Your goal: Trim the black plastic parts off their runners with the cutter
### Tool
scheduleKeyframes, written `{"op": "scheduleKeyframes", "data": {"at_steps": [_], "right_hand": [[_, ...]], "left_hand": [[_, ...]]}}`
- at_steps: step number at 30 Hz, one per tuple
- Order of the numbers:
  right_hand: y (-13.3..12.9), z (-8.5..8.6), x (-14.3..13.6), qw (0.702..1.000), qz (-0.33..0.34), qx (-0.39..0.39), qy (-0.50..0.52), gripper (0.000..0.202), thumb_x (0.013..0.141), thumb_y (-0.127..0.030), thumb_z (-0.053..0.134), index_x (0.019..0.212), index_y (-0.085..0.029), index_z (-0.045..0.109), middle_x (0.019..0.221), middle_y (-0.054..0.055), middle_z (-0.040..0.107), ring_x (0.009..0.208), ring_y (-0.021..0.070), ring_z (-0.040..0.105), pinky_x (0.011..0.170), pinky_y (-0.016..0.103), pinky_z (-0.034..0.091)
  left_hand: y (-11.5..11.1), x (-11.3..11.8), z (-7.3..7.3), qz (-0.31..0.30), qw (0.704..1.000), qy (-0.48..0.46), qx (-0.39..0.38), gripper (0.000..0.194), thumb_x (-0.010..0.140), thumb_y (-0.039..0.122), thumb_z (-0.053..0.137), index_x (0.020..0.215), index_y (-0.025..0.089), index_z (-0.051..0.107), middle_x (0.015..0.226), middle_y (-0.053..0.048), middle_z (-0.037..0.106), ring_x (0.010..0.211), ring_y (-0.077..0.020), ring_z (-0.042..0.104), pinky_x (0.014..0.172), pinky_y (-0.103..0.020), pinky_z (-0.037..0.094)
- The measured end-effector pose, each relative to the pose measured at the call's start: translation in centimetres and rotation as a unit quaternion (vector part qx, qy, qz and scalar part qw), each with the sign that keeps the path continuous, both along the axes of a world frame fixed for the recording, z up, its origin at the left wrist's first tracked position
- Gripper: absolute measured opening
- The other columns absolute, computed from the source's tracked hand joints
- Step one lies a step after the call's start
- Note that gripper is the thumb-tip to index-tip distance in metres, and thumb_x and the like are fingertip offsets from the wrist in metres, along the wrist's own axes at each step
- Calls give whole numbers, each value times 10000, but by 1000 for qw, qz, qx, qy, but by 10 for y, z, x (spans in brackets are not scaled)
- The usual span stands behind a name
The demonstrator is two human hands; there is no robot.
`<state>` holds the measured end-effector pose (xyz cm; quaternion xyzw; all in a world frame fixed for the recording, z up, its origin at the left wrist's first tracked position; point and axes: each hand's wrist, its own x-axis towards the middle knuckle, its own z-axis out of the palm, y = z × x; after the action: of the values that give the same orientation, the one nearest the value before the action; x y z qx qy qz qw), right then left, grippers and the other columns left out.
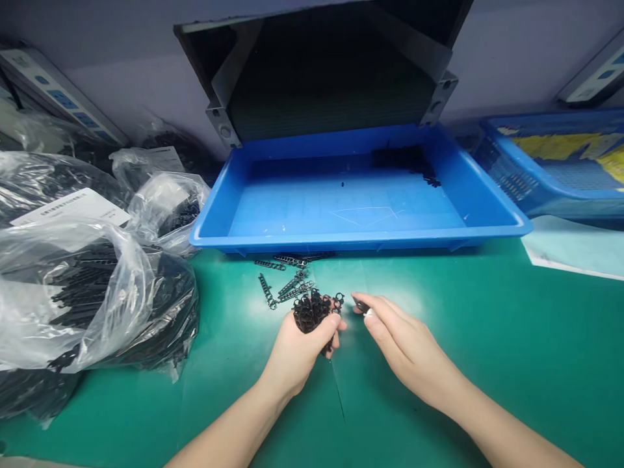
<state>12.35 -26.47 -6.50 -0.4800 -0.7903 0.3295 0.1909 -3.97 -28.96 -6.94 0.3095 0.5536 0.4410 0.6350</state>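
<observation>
My left hand is closed around a bunch of black plastic ladder-like strips, their small ring ends bunched above the thumb. One ring end sticks out toward the right, beyond the fingertips. My right hand is a short distance to the right, thumb and forefinger pinched on a small dark piece, mostly hidden by the fingers. Several more loose black strips lie on the green table just beyond my left hand.
A wide blue tray stands behind the hands, with a pile of small black parts in its far right corner. Clear plastic bags of black parts crowd the left. At right are a blue basket and a pale sheet. A dark bracketed shelf overhangs the tray.
</observation>
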Motion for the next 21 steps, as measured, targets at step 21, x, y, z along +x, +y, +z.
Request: {"op": "scheduleKeyframes", "data": {"at_steps": [21], "right_hand": [[-10, -2, -1, 997, 67, 41, -13, 328, 908, -223, 315, 1168, -176, 510, 794, 34, 606, 621, 143, 555, 506, 247, 417]], "left_hand": [[-3, -2, -6, -66, 996, 53, -13, 165, 751, 273, 575, 672, 129, 561, 510, 16, 476, 474, -86, 412, 426, -184, 336]]}}
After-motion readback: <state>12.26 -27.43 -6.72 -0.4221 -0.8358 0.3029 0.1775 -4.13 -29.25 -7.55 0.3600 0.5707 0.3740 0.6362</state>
